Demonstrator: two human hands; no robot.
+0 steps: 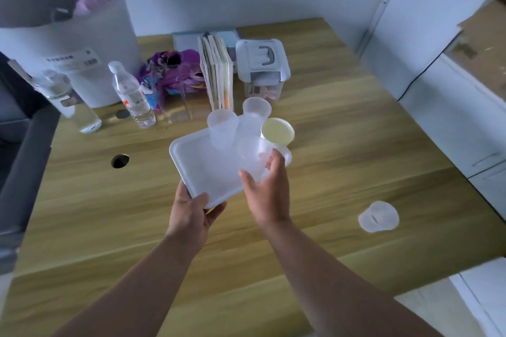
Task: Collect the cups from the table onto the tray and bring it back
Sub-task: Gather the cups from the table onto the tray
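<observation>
Two hands are busy: the left hand (191, 213) is gripping the tray (197, 164), the right hand (269, 189) is grasping a cup (264, 156) on it. Another cup (379, 217) is lying well apart on the table (342, 145); books (217, 74) and bottles (132, 96) are standing behind.

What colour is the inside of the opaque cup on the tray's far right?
Pale yellow inside, white outside: the opaque cup on the white tray. Head view, the only one.

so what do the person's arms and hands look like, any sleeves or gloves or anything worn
Both arms are bare as far as the picture shows, from the bottom edge up to the wrists: no sleeves in view. The left hand and the right hand wear no gloves, and no watch, bracelet or ring shows. The picture is slightly blurred, so a thin ring could be missed.
</observation>
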